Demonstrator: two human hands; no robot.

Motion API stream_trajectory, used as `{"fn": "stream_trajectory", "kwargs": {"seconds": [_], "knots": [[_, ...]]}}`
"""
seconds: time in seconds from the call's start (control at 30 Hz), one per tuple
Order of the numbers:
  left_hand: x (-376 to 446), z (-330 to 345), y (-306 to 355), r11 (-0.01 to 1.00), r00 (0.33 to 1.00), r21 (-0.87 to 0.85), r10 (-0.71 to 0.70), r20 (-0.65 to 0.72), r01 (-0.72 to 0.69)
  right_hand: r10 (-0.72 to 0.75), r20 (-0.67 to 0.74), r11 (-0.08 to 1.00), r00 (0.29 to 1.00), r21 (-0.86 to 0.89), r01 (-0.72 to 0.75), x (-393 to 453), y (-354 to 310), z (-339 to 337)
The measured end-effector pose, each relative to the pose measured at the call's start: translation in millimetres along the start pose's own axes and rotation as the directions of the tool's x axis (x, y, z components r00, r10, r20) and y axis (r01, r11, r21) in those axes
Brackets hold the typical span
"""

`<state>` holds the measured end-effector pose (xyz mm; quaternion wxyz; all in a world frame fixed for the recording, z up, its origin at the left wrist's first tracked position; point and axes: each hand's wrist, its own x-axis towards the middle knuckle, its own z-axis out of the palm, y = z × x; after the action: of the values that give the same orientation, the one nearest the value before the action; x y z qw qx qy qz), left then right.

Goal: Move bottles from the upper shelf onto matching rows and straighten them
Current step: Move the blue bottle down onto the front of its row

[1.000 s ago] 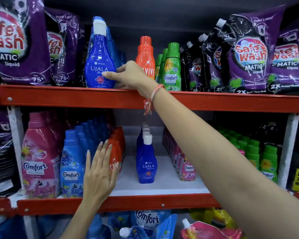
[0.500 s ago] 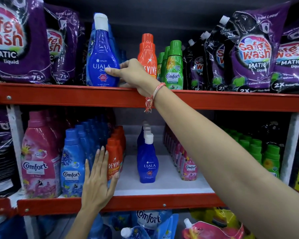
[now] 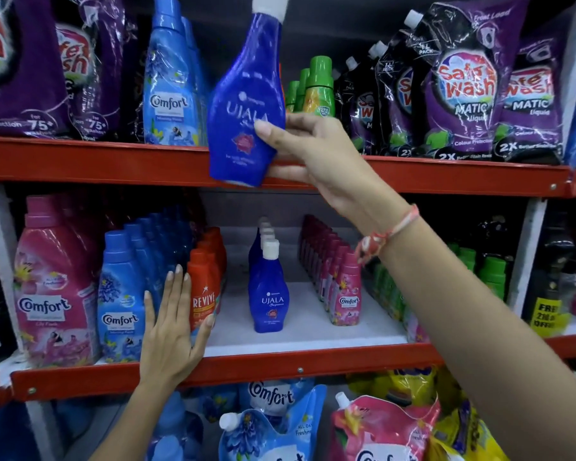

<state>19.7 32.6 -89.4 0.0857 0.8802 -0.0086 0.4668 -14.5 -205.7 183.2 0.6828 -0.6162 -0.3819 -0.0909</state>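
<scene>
My right hand (image 3: 316, 154) grips a dark blue Ujala bottle (image 3: 243, 104) with a white cap, held tilted in front of the upper shelf's red edge (image 3: 113, 161), off the shelf. On the lower shelf (image 3: 306, 331) a row of matching Ujala bottles (image 3: 268, 294) stands in the middle. My left hand (image 3: 173, 327) lies flat with fingers spread against the front of the orange Revive bottles (image 3: 205, 291) and blue Comfort bottles (image 3: 120, 301), holding nothing. Green Comfort bottles (image 3: 318, 88) stand on the upper shelf behind my right hand.
Purple Safe Wash pouches (image 3: 463, 88) fill both ends of the upper shelf, with tall blue Comfort bottles (image 3: 170, 88) at left. Below stand a large pink Comfort bottle (image 3: 54, 287), a pink small-bottle row (image 3: 345, 291) and green bottles (image 3: 489, 271). Refill pouches (image 3: 273, 424) sit underneath.
My right hand has taken hold of the Ujala bottle and lifted it forward and to the right, off the upper shelf. The view has moved closer. My left hand has stayed on the lower row.
</scene>
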Motion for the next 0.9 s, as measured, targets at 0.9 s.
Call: {"fn": "stream_trajectory", "kwargs": {"seconds": [0.9], "knots": [[-1.3, -0.4, 2.3, 1.000, 0.998, 0.020, -0.017, 0.054, 0.016, 0.459, -0.186, 0.882, 0.869, -0.020, -0.470, -111.1, 236.5, -56.5]]}}
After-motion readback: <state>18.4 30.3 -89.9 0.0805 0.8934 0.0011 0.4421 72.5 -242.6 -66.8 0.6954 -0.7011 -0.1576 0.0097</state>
